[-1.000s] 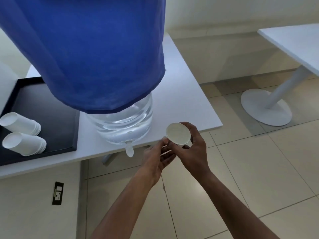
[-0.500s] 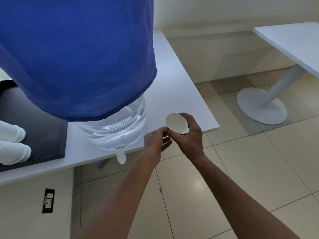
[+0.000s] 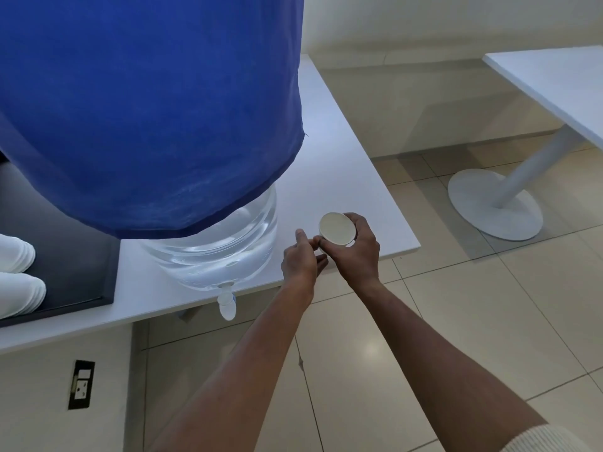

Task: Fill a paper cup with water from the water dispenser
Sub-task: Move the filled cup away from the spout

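A white paper cup [image 3: 337, 228] is held above the table's front right part, its round mouth facing me. My right hand [image 3: 358, 252] wraps around its side. My left hand [image 3: 301, 261] touches the cup's lower rim with thumb and fingertips. To the left stands the water dispenser, a clear bottle [image 3: 215, 249] under a blue cloth cover [image 3: 146, 109]. Its small tap [image 3: 226, 303] hangs over the table's front edge, left of and below the cup.
The dispenser stands on a white table [image 3: 342, 177]. A black tray [image 3: 71, 262] at left holds two lying stacks of white paper cups [image 3: 16, 275]. A second white table [image 3: 551, 89] with a round foot stands at right. A wall socket [image 3: 81, 383] sits below the table. Tiled floor lies underneath.
Both hands and the cup stay together and have drifted slightly up and right of the tap. The view has shifted, pushing the tray and cup stacks toward the left edge.
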### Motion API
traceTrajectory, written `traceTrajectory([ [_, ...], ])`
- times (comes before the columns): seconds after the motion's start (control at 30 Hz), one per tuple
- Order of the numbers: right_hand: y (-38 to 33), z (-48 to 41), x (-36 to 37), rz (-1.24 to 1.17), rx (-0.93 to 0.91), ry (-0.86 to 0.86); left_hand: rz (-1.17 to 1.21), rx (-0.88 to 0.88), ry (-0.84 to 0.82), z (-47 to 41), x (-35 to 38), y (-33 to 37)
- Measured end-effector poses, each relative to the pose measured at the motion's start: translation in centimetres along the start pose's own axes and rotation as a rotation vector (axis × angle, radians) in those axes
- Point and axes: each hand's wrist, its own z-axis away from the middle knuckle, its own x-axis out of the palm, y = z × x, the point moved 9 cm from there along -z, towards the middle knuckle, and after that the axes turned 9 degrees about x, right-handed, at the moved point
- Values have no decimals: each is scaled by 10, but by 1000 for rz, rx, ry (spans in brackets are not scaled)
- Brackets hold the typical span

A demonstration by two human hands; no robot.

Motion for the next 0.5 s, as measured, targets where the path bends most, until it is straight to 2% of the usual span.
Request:
traceTrajectory([
  [0.5,10,-24,13,0,121,-14,51,14,-17,-1,17,6],
])
